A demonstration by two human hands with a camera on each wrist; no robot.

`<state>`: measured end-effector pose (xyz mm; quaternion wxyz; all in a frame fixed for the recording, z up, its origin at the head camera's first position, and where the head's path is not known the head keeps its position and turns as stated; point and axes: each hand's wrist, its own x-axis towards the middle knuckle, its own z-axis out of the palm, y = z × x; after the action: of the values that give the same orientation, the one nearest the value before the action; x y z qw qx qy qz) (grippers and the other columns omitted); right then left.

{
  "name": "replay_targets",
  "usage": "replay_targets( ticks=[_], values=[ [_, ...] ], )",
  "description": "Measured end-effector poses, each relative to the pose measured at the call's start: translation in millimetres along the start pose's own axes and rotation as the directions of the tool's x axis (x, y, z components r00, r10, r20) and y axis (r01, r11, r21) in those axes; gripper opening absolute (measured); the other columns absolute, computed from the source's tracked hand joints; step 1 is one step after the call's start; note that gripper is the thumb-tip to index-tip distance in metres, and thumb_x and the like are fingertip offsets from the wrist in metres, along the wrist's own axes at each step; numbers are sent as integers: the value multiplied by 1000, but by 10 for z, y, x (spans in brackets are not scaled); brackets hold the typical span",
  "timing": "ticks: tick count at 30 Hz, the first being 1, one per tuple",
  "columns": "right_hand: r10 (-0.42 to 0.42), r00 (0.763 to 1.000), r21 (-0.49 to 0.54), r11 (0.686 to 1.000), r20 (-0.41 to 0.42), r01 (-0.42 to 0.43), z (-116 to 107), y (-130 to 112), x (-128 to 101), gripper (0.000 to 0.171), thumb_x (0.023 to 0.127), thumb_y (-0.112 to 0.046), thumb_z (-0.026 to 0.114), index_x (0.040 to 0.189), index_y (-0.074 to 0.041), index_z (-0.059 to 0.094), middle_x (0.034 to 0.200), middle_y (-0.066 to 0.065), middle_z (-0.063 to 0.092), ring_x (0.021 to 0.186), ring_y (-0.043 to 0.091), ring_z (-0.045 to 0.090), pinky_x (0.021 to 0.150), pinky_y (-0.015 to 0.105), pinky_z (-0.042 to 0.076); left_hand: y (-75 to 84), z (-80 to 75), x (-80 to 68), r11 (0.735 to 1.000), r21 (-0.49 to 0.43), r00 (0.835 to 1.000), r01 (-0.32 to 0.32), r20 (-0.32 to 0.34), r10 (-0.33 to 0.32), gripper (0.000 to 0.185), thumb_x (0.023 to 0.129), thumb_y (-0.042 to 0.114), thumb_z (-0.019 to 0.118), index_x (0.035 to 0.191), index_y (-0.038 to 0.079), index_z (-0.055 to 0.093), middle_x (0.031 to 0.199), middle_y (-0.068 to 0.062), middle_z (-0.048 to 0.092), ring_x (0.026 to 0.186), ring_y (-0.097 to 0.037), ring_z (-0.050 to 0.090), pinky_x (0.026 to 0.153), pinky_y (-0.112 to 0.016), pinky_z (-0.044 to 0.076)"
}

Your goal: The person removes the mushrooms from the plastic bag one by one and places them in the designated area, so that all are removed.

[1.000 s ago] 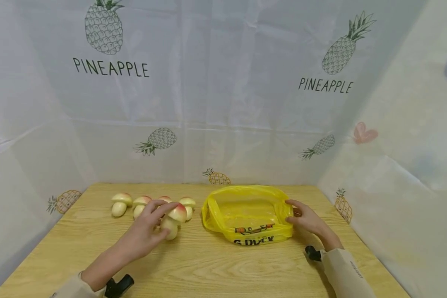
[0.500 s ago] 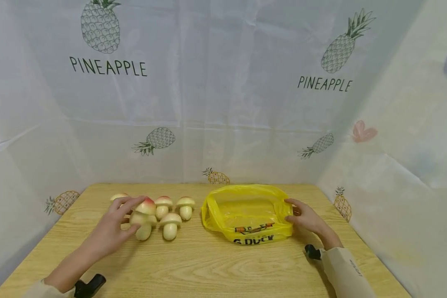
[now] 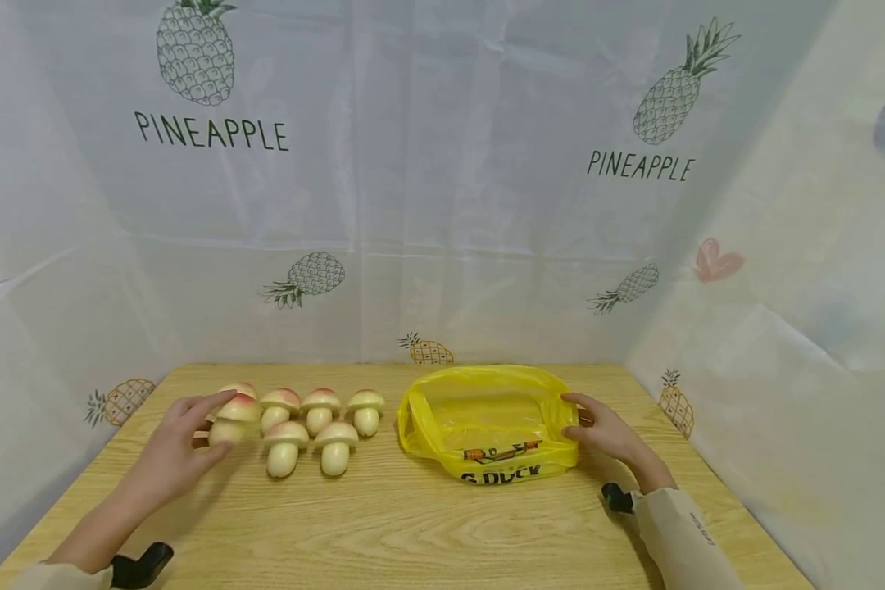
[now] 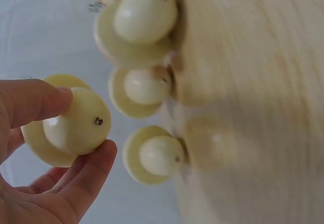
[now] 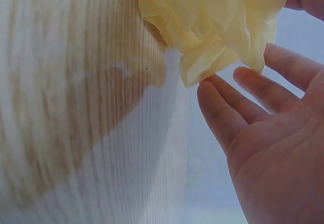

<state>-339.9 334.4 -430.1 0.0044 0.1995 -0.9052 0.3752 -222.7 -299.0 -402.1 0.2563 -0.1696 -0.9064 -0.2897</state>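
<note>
A: Left wrist view: the left hand pinches a toy mushroom by its stem, near the counter's left edge.

B: It looks light, hard and smooth. The right hand, fingers loose, touches the soft yellow bag.

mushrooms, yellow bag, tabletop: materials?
Mushrooms: likely moulded plastic or foam, smooth satin finish; uniform cream stems with a small hole in each base, seen from the left wrist. Yellow bag: thin plastic film, glossy, translucent and crinkled, with printed lettering. Table: pale wood grain; solid wood or laminate, cannot tell.
</note>
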Motion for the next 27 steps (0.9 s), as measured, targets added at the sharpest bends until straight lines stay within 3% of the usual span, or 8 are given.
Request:
replay_targets(
  ticks=[9,16,27],
  values=[
    [11,1000,0,1000,-2,-11,3,-10,9,66,90,-20,66,145,-1,35,147,27,31,128,51,37,97,57,40,-183,7,-73,993,23,982,117,147,-119,70,77,-2,73,140,-2,42,116,-33,37,86,-37,59,63,-33,54],
    [16,1000,-1,1000,11,-16,-3,-15,40,65,91,-14,65,144,5,33,146,32,30,126,55,35,96,60,39,-217,55,-76,988,14,969,153,194,-153,71,77,-2,75,139,-2,41,112,-33,38,84,-36,58,64,-33,54],
    [30,1000,-14,999,-6,-30,17,15,13,66,89,-24,68,145,-5,38,148,24,33,128,50,36,99,59,37,-246,99,-80,984,21,952,179,248,-178,70,77,0,76,138,-2,41,111,-33,38,81,-28,59,62,-31,53]
  ],
)
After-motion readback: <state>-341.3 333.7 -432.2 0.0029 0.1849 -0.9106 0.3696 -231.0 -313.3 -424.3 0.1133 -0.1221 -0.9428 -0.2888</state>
